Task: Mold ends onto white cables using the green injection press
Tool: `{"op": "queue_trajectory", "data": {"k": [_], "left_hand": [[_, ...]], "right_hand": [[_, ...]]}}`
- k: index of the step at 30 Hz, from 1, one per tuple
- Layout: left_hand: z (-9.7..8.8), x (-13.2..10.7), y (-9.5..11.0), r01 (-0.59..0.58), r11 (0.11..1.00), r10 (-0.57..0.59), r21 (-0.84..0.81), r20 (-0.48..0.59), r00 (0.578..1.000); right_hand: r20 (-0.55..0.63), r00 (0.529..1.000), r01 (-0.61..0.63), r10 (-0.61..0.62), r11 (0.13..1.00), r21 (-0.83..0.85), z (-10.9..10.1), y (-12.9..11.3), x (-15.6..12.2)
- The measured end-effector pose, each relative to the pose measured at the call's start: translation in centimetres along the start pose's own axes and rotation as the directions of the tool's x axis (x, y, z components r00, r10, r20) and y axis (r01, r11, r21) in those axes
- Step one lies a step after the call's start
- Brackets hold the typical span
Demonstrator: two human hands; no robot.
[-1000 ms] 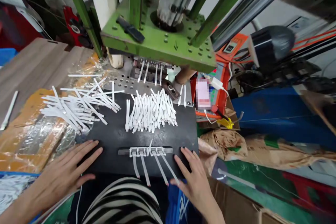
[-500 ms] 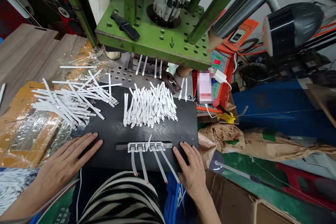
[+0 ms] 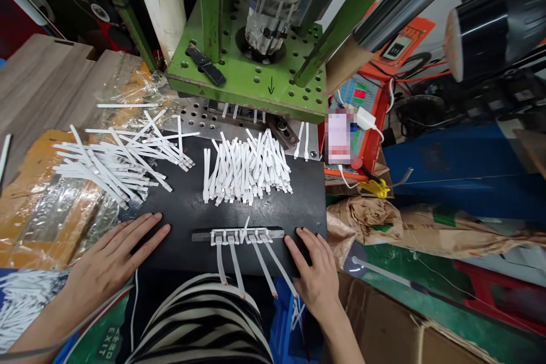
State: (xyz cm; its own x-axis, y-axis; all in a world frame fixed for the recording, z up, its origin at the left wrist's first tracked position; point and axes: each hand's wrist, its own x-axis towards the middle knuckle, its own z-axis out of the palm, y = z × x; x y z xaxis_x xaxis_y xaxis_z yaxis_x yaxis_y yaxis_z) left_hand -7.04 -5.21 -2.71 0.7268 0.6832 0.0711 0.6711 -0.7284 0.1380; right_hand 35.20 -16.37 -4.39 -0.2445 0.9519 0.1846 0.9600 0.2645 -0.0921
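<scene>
The left hand (image 3: pixel 117 251) and right hand (image 3: pixel 318 274) lie spread and empty at the black surface (image 3: pixel 181 256), either side of a bar (image 3: pixel 201 236) carrying four flat white cables (image 3: pixel 238 269), as beyond them the green press plate (image 3: pixel 249 89) drops lower over another set (image 3: pixel 255 116), so the work seems the machine's.

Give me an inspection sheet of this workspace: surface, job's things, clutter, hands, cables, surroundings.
Surface: black board with a central pile of white strips.
Job's things: grey bar bearing white moulded piece; four strips extend toward the person.
Clutter: scattered strips at left, partly over plastic-wrapped package.
Hands: left hand over board's left side, right hand near bar's right end; both open, empty.
Cables: white cable from white adapter near orange control box.
Surroundings: green press, black lamp, cardboard box.
</scene>
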Motion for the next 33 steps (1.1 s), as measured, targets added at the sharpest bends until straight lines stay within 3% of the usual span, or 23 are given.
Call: {"op": "queue_trajectory", "data": {"k": [4,8,11,15,20,23,24,26,27,30,32,33], "left_hand": [[0.0,-0.2,-0.4,-0.045,0.997,0.044,0.06,0.023,0.999],[-0.5,0.3,-0.9,-0.035,0.997,0.035,-0.064,0.005,0.999],[-0.5,1.8,-0.6,-0.078,0.98,0.068,-0.182,-0.06,0.996],[0.2,5.2,1.9,-0.119,0.97,0.096,-0.214,-0.116,0.989],[0.4,8.2,4.4,-0.097,0.934,0.116,-0.343,0.037,0.993],[0.3,8.8,4.2,-0.095,0.914,0.113,-0.395,0.023,0.993],[0.3,8.8,4.1,-0.108,0.912,0.118,-0.395,0.002,0.993],[0.4,8.8,3.9,-0.128,0.919,0.124,-0.373,-0.036,0.992],[0.5,8.8,3.8,-0.134,0.923,0.124,-0.362,-0.049,0.991],[1.0,8.4,3.7,-0.149,0.92,0.127,-0.362,-0.084,0.988],[1.5,7.9,3.5,-0.142,0.916,0.115,-0.376,-0.095,0.989],[1.9,7.6,3.3,-0.115,0.912,0.089,-0.395,-0.082,0.993]], "right_hand": [[0.018,1.0,-0.01,0.01,1.0,0.029,-0.4,0.2,-0.2],[0.048,0.999,0.002,-0.013,0.975,0.224,-1.6,0.3,0.4],[-0.072,0.997,0.035,-0.006,0.911,0.411,-1.8,-0.5,2.3],[-0.152,0.988,0.063,0.023,0.844,0.533,-1.4,-1.7,5.8],[-0.013,0.987,0.132,-0.159,0.77,0.624,-2.4,-0.2,9.2],[0.102,0.967,0.107,-0.232,0.741,0.663,-2.3,-0.3,11.9],[0.088,0.978,0.083,-0.19,0.737,0.671,-2.0,-0.8,13.1],[-0.038,0.999,0.015,0.016,0.733,0.68,-1.2,-2.2,15.4],[-0.121,0.981,-0.028,0.15,0.73,0.682,-0.9,-2.6,16.4],[-0.273,0.834,-0.177,0.479,0.702,0.69,-0.6,-2.0,16.7],[-0.26,0.709,-0.345,0.655,0.644,0.682,-0.6,0.4,14.1],[-0.241,0.62,-0.459,0.746,0.595,0.66,-0.7,1.8,11.9]]}}
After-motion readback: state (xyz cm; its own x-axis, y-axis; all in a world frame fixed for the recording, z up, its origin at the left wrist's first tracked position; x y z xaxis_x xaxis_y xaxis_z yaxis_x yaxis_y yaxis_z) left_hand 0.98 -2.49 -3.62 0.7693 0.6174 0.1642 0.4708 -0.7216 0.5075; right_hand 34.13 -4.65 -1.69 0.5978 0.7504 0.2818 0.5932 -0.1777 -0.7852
